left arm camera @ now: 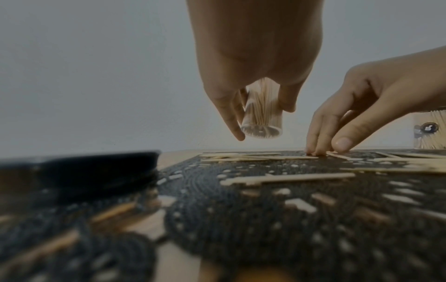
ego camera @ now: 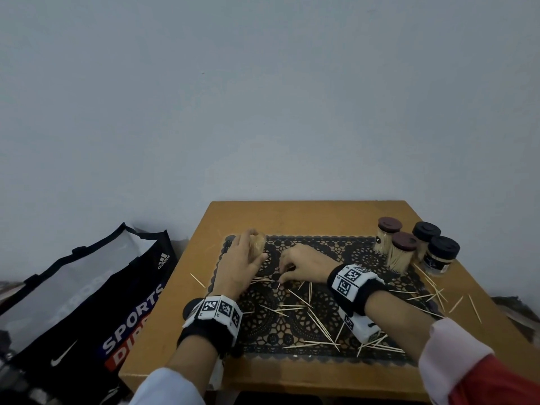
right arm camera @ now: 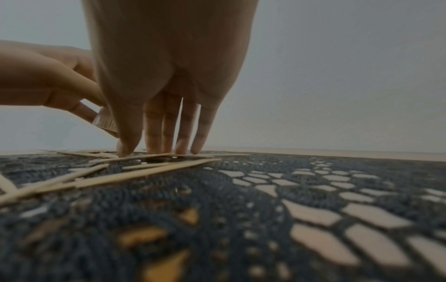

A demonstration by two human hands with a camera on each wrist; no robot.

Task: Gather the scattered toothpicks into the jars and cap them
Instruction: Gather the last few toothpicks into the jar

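My left hand point(ego camera: 253, 254) grips an uncapped clear jar point(ego camera: 258, 244) packed with toothpicks and holds it tilted a little above the black lace mat point(ego camera: 365, 252). The left wrist view shows that jar point(left arm camera: 260, 108) between thumb and fingers, clear of the mat. My right hand point(ego camera: 281, 279) reaches down beside it, fingertips point(right arm camera: 154, 148) and thumb touching loose toothpicks point(right arm camera: 135, 173) that lie flat on the mat. Nothing is lifted. Several more toothpicks point(ego camera: 298, 308) lie scattered over the mat and the table's right side. A black lid point(ego camera: 190, 306) lies by my left wrist.
Several capped jars point(ego camera: 404, 254) full of toothpicks stand at the back right of the wooden table point(ego camera: 292, 217). A black sports bag point(ego camera: 87, 302) sits on the floor to the left. The table backs onto a plain wall.
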